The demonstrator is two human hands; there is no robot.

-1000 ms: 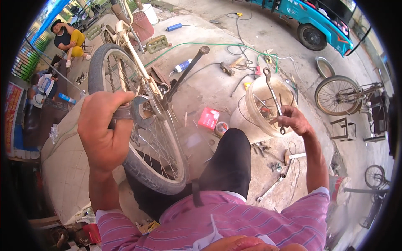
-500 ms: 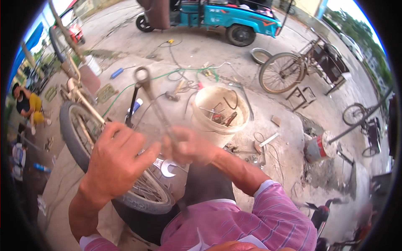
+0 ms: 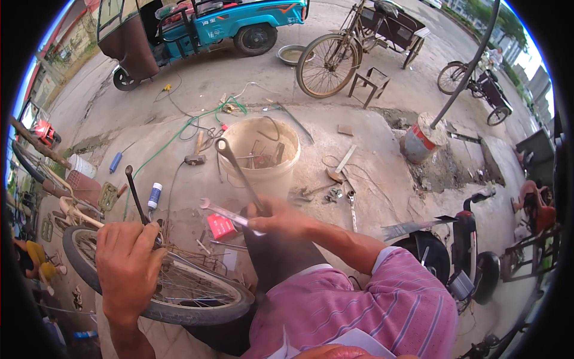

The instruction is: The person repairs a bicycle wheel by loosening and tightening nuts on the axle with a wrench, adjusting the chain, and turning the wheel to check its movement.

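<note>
My left hand (image 3: 128,263) is closed at the hub of a bicycle wheel (image 3: 206,284) with a dark tyre, next to my knee. What its fingers grip is mostly hidden; a dark rod (image 3: 137,194) rises just beyond them. In my right hand (image 3: 281,218), fingers wrapped, is a long ring wrench (image 3: 239,173) tilted up and away. An open-ended wrench (image 3: 224,212) also juts from that hand toward the left, over a small red box (image 3: 221,226). Both wrenches are clear of the wheel.
Beyond my right hand stands a white bucket (image 3: 287,143) holding tools. A hammer (image 3: 195,157), a blue-and-white tube (image 3: 155,196) and a green cord (image 3: 173,133) lie on the concrete. To the right are a paint-marked post base (image 3: 421,140) and a scooter (image 3: 466,239); a blue cargo tricycle (image 3: 239,24) stands behind.
My view has swung right. My right hand has moved away from my left with the wrenches; the red box now shows between them. My left hand has settled lower at the hub.
</note>
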